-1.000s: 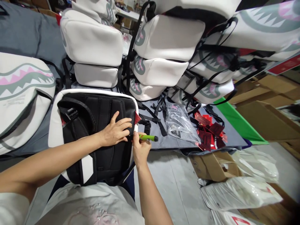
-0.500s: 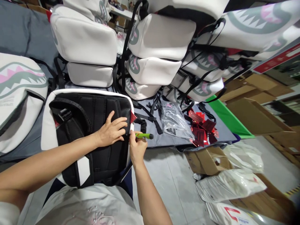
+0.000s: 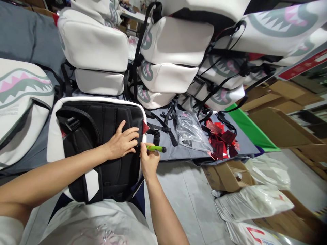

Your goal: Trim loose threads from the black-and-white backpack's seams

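A white backpack [image 3: 108, 112] lies with its black padded back panel and straps facing up, partly over the table's near edge. My left hand [image 3: 123, 142] rests on that black panel near its right side, palm down with the fingers spread. At the right edge of the bag, my right hand [image 3: 149, 160] is closed around a green marker pen [image 3: 155, 148] whose black end points right. The fingertips of that hand touch the white border, just below a small red tab [image 3: 145, 127]. What the tip of the pen touches is hidden by the fingers.
Stacked white backpacks [image 3: 168, 42] fill the back of the grey table. Another backpack with a shark-mouth print [image 3: 22, 86] lies left. A clear plastic bag [image 3: 192, 132] and red tags [image 3: 222, 139] lie right. Beyond the edge are a cardboard box [image 3: 227, 175] and white plastic bags [image 3: 252, 202].
The view has shifted slightly, so the scene sits a little further right. Both hands keep nearly the same places on the backpack, and the marker pen is still held.
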`<state>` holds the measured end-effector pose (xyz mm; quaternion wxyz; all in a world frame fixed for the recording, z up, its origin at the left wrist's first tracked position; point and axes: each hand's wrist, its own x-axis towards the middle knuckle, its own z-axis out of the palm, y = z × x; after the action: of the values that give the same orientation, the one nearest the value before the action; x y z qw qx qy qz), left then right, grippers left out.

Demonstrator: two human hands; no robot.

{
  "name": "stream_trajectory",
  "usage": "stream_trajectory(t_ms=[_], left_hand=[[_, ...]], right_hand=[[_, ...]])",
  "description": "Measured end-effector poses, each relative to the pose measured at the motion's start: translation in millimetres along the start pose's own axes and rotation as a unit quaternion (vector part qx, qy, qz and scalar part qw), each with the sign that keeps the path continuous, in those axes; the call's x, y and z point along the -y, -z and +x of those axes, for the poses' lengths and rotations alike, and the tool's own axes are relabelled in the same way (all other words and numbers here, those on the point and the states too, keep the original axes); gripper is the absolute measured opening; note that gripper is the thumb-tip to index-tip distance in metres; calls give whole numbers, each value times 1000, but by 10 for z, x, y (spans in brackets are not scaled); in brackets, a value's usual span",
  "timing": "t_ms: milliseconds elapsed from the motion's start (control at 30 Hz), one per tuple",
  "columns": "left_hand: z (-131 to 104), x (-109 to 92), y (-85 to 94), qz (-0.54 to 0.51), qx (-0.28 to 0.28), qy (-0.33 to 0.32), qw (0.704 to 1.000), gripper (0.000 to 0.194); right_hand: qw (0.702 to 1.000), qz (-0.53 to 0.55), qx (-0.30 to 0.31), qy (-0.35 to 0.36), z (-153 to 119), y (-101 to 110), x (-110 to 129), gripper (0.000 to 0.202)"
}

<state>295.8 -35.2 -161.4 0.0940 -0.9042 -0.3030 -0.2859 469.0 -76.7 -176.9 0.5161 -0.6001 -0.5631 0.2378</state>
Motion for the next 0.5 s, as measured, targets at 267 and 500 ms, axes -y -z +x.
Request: stream_trajectory(t_ms=[267,500], left_hand=[[137,-126,202,109,47,-26,993,18],[341,-99,683,173,104,-99,974,16]], right_hand=[[1000,8,-6,-23,-55,21,50,38],[999,34,-23,-7,-203,127,174,39]])
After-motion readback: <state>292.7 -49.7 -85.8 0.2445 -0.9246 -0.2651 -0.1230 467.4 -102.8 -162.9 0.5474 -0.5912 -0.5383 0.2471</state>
